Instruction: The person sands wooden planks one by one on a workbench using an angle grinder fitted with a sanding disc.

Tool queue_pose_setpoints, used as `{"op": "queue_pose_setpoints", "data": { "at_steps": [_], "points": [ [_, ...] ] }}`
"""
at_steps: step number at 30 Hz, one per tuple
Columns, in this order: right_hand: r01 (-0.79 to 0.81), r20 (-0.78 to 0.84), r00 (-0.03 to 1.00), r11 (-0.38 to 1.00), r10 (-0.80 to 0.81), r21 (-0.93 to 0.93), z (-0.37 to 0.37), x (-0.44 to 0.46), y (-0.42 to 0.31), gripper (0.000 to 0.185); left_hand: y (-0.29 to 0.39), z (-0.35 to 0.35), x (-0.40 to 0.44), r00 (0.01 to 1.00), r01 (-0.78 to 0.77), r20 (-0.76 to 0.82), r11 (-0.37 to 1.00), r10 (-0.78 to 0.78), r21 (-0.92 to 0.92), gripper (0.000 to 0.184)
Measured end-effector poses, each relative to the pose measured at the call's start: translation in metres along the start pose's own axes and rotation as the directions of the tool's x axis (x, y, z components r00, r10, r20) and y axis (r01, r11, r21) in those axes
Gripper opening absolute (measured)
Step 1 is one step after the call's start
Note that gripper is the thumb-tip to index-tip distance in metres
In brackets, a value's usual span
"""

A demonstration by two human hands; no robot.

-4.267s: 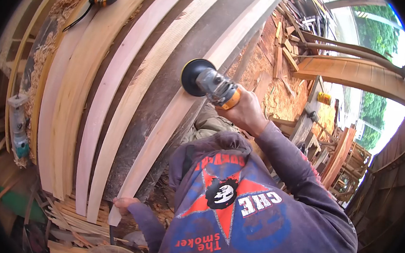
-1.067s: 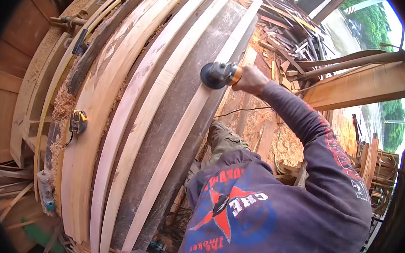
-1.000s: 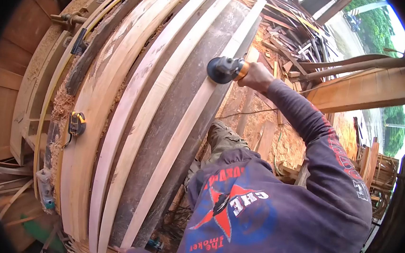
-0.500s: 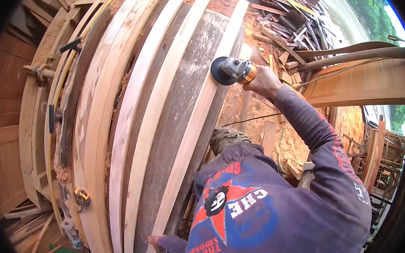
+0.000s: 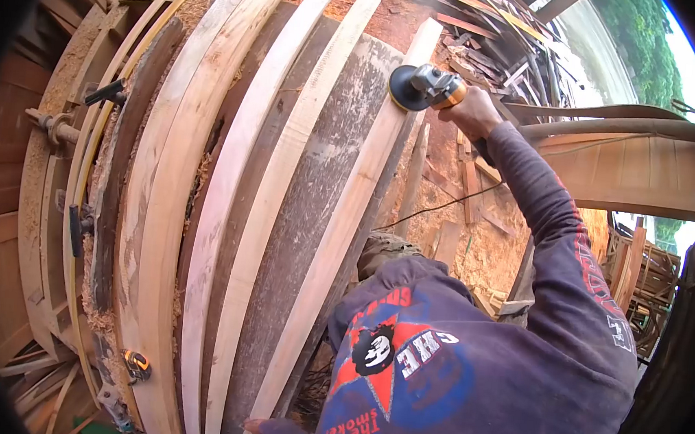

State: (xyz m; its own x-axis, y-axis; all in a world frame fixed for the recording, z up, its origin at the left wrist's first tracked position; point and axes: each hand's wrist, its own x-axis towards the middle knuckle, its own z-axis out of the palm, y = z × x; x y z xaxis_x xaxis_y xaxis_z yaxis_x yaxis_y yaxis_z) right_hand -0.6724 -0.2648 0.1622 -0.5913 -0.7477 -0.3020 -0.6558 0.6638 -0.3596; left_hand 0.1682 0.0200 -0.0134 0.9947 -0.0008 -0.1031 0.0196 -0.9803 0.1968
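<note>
My right hand grips an angle grinder with an orange-and-grey body. The grinder's round dark disc lies against the upper face of a long pale wooden strip, close to its far end. At the lower end of this strip, my left hand holds its edge; most of its fingers are hidden. Beneath the strip is a wide, weathered grey-brown board. Beside it on the left runs another pale strip.
More curved planks lie farther left, with a yellow-and-black tape measure on them. Dark-handled clamps stand along the left edge. A black cord crosses the sawdust-covered ground. Scrap wood is piled at the back.
My right hand has moved the grinder farther up the strip, toward its far end. My left hand stays at the strip's lower end. The whole view has shifted slightly.
</note>
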Motion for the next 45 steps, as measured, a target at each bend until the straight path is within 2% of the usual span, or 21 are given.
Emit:
{"op": "queue_pose_setpoints", "data": {
  "at_steps": [3, 6, 9, 11, 15, 16, 22, 24, 27, 32, 35, 37, 39, 41, 44, 45],
  "points": [
    [-0.016, -0.014, 1.0, 0.998, 0.015, -0.066, -0.01, 0.04, 0.016, 0.042, 0.005, 0.0, -0.006, 1.0, -0.005, -0.003, 1.0, 0.005, 0.012, 0.067],
    [-0.016, -0.003, 1.0, 0.998, 0.016, -0.057, -0.022, 0.067, 0.024, 0.046, 0.012, 0.006, -0.01, 1.0, -0.015, 0.003, 1.0, 0.015, 0.014, 0.067],
    [-0.091, 0.025, 0.995, 0.993, 0.094, -0.074, -0.036, 0.079, 0.021, 0.045, 0.013, 0.006, -0.014, 1.0, -0.019, 0.003, 1.0, 0.019, 0.013, 0.067],
    [-0.116, -0.049, 0.992, 0.993, 0.114, -0.04, -0.038, 0.096, 0.032, 0.045, 0.012, 0.008, -0.018, 1.0, -0.011, -0.001, 1.0, 0.011, 0.012, 0.067],
    [-0.119, -0.059, 0.991, 0.993, 0.118, -0.003, -0.048, 0.125, 0.038, 0.044, 0.012, 0.009, -0.026, 1.0, 0.005, -0.013, 1.0, -0.004, 0.013, 0.068],
    [-0.124, -0.063, 0.991, 0.989, 0.12, -0.08, -0.052, 0.132, 0.037, 0.042, 0.013, 0.01, -0.029, 1.0, 0.001, -0.012, 1.0, -0.001, 0.015, 0.068],
    [-0.088, -0.054, 0.995, 0.993, 0.084, -0.076, -0.06, 0.165, 0.038, 0.045, 0.015, 0.01, -0.041, 0.999, 0.016, -0.033, 0.999, -0.015, 0.035, 0.068],
    [-0.235, -0.051, 0.97, 0.971, 0.237, 0.05, -0.066, 0.172, 0.036, 0.048, 0.013, 0.008, -0.042, 0.999, 0.031, -0.041, 0.999, -0.03, 0.028, 0.068],
    [-0.283, -0.082, 0.954, 0.956, 0.289, 0.084, -0.07, 0.18, 0.041, 0.045, 0.013, 0.007, -0.04, 0.999, 0.029, -0.034, 1.0, -0.028, 0.008, 0.068],
    [-0.299, -0.041, 0.945, 0.909, 0.324, 0.291, -0.056, 0.15, 0.046, 0.042, 0.009, 0.002, -0.025, 1.0, 0.006, -0.022, 0.999, -0.007, -0.031, 0.069],
    [-0.074, 0.0, 0.997, 0.985, 0.075, 0.158, -0.043, 0.105, 0.035, 0.044, 0.004, -0.002, -0.019, 1.0, -0.013, -0.002, 0.998, 0.013, -0.062, 0.069],
    [-0.087, 0.055, 0.995, 0.996, 0.086, 0.02, -0.034, 0.08, 0.026, 0.043, 0.005, 0.0, -0.017, 1.0, -0.023, 0.016, 0.996, 0.024, -0.083, 0.069],
    [0.073, 0.028, 0.997, 0.984, -0.078, 0.16, -0.01, 0.057, 0.032, 0.04, 0.005, 0.001, -0.013, 0.999, -0.039, 0.033, 0.994, 0.043, -0.106, 0.069],
    [0.1, 0.029, 0.993, 0.929, -0.119, 0.357, 0.016, 0.032, 0.033, 0.041, 0.004, 0.005, -0.011, 0.997, -0.044, 0.057, 0.991, 0.052, -0.13, 0.069],
    [0.049, 0.191, 0.975, 0.953, -0.11, 0.299, 0.01, -0.027, -0.004, 0.034, 0.003, 0.014, -0.011, 0.992, -0.068, 0.092, 0.986, 0.083, -0.153, 0.07],
    [0.088, 0.199, 0.973, 0.982, -0.121, 0.168, 0.021, -0.035, -0.002, 0.038, 0.004, 0.016, -0.01, 0.99, -0.075, 0.102, 0.984, 0.092, -0.16, 0.07]
  ]
}}
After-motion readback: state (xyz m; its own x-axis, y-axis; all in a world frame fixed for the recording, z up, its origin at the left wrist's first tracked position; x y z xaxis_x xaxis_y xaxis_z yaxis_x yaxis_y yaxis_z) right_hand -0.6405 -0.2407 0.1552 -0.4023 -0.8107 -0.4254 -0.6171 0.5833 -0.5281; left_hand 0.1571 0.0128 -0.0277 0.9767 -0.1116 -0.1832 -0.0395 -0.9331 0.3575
